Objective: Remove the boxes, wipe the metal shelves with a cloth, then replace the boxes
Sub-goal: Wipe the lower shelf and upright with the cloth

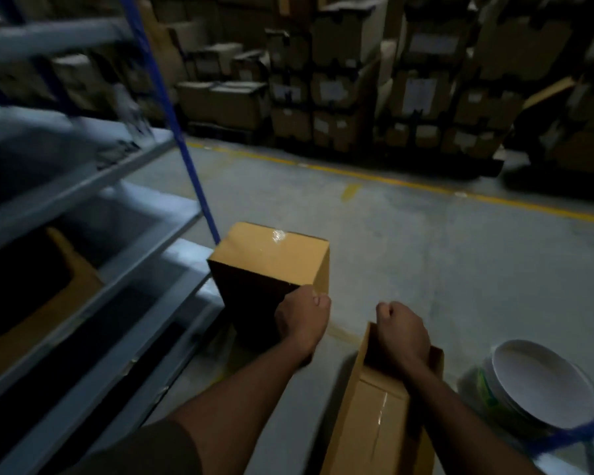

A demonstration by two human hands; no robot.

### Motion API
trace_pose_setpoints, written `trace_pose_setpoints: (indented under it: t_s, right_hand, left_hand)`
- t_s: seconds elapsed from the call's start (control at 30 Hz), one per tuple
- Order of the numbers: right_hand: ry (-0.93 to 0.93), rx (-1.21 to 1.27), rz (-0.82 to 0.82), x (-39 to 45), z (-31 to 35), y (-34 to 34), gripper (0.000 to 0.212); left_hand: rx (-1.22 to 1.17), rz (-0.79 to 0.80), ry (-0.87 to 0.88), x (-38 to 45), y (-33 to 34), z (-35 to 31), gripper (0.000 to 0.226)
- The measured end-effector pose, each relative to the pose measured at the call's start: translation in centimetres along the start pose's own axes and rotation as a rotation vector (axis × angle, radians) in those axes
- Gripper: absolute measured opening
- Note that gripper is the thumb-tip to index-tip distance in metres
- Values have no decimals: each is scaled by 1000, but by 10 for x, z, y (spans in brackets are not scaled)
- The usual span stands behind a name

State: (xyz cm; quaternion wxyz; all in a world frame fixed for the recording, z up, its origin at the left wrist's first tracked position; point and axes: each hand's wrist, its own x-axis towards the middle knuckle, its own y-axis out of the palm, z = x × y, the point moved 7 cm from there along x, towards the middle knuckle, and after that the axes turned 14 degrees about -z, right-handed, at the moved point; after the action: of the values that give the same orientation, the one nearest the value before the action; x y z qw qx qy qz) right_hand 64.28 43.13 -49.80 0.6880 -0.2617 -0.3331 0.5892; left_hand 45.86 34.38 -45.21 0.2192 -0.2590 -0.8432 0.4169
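Metal shelves (93,207): far left, grey tiers on a blue upright (186,156); mostly bare and dark, blurred by camera motion, so dust or wiped state impossible to judge.
Box on the shelf (38,303): one brown carton in a lower tier, partly shadowed; likely waiting to be taken off or just returned, cannot tell which.
Taped box (271,265): upright, just beside the shelf's outer corner, top flaps sealed with shiny tape; whether resting on the concrete floor (426,241) or lifted clear cannot be told.
Left hand (304,320): clamped over the near upper corner of the taped box, thumb on top, fingers wrapped down the dark side; grip suited to steadying or carrying it one-handed.
Right hand (403,332): curled tight over the end flap of the long box (374,419), knuckles up; grasping the rim, probably as a handle.
Long box: lying lengthwise beside the right forearm, tape seam along its top, far end open where the flap stands up.
White bucket (535,382): far right on the floor, tilted, seemingly empty; no cloth visible anywhere.
Stacked cartons (357,80): background, beyond the yellow floor line (408,183), well apart from the work.
Stage, as a judgement: boxes off the shelf, one in each hand; clearing or refilling undecidable.
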Motion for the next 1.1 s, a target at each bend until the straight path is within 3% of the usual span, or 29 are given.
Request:
trace_pose_setpoints:
  t_s: [0.27,0.47,0.67,1.1]
  right_hand:
    - [-186,89,13,-11,160,-47,44]
    - [-261,124,90,-30,247,-33,44]
    - [-356,187,99,-31,335,-5,43]
    - [-453,215,104,-15,501,81,45]
  left_hand:
    - [-33,-165,-43,36,-153,0,31]
    - [-36,-284,-120,81,-230,41,34]
    - [-24,-336,-126,146,-281,84,37]
    - [-94,-407,-163,297,-328,166,43]
